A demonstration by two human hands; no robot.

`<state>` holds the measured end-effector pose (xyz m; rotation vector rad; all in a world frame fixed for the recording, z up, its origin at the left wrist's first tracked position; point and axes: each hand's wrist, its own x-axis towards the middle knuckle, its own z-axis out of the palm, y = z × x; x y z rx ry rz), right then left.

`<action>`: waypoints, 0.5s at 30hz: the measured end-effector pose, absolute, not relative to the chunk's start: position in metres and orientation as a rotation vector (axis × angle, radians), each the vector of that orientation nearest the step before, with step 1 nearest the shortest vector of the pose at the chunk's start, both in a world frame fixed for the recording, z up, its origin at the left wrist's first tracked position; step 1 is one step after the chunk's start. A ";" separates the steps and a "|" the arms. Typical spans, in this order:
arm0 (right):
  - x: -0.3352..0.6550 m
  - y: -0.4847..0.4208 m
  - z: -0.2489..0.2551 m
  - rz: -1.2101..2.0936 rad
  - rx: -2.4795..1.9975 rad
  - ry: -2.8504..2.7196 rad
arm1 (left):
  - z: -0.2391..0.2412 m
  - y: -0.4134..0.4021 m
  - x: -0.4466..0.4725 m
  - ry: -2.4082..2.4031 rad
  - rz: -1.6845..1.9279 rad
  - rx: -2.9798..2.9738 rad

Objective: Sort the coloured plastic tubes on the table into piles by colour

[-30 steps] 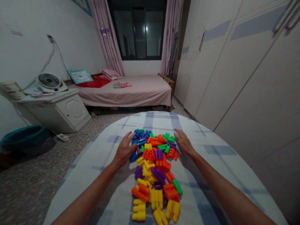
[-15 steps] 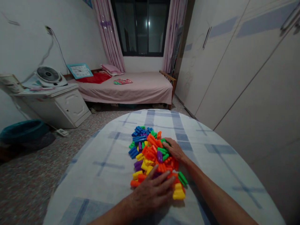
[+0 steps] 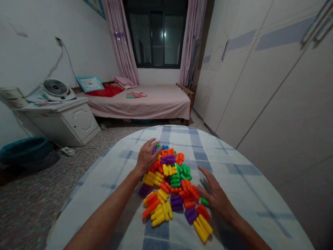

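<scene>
A heap of colourful plastic building pieces [image 3: 175, 180] in orange, yellow, green, purple and blue lies on the cloth-covered table [image 3: 234, 194]. My left hand [image 3: 147, 155] rests over the far left side of the heap with its fingers apart, hiding some blue pieces below. To the right of the heap is my right hand [image 3: 214, 194], fingers spread, close to a green piece [image 3: 204, 201] and some orange ones. Nearest to me lie a yellow piece [image 3: 203, 229] and a yellow cluster [image 3: 161, 214]. Neither hand grips a piece.
Beyond the table stands a bed [image 3: 156, 104] with a pink sheet. A white cabinet [image 3: 75, 121] carrying a fan [image 3: 56, 87] is at the left, with a teal bin [image 3: 24, 149] on the floor. Tall wardrobe doors [image 3: 273, 86] line the right.
My left hand has moved from the near side to the far left of the heap. My right hand has drawn back toward me and right. The pieces are spread wider and nearer.
</scene>
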<state>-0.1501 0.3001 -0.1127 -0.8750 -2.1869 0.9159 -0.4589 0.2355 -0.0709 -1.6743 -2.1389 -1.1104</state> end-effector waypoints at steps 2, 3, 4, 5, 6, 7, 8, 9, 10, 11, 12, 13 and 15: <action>-0.120 0.282 -0.130 0.756 -0.809 -2.299 | -0.084 0.232 -0.496 -2.252 -1.152 -1.569; -0.109 0.272 -0.139 0.691 -0.743 -2.348 | -0.093 0.230 -0.512 -2.314 -1.162 -1.581; -0.102 0.264 -0.147 0.630 -0.682 -2.357 | -0.101 0.229 -0.525 -2.369 -1.174 -1.626; -0.099 0.257 -0.152 0.590 -0.655 -2.336 | -0.110 0.228 -0.534 -2.400 -1.183 -1.653; -0.099 0.252 -0.156 0.577 -0.641 -2.338 | -0.117 0.229 -0.538 -2.426 -1.194 -1.685; -0.104 0.249 -0.158 0.581 -0.651 -2.342 | -0.122 0.230 -0.538 -2.444 -1.213 -1.704; -0.111 0.248 -0.157 0.600 -0.678 -2.354 | -0.126 0.232 -0.534 -2.457 -1.247 -1.709; -0.120 0.250 -0.155 0.628 -0.711 -2.372 | -0.128 0.234 -0.526 -2.466 -1.297 -1.712; -0.130 0.253 -0.153 0.657 -0.743 -2.384 | -0.128 0.236 -0.516 -2.467 -1.354 -1.719; -0.140 0.258 -0.150 0.684 -0.765 -2.386 | -0.126 0.237 -0.506 -2.462 -1.411 -1.728; -0.150 0.263 -0.148 0.708 -0.775 -2.380 | -0.124 0.238 -0.494 -2.454 -1.462 -1.741; -0.159 0.268 -0.146 0.729 -0.780 -2.365 | -0.122 0.238 -0.483 -2.443 -1.499 -1.756; -0.174 0.276 -0.143 0.771 -0.802 -2.314 | -0.118 0.236 -0.462 -2.424 -1.513 -1.798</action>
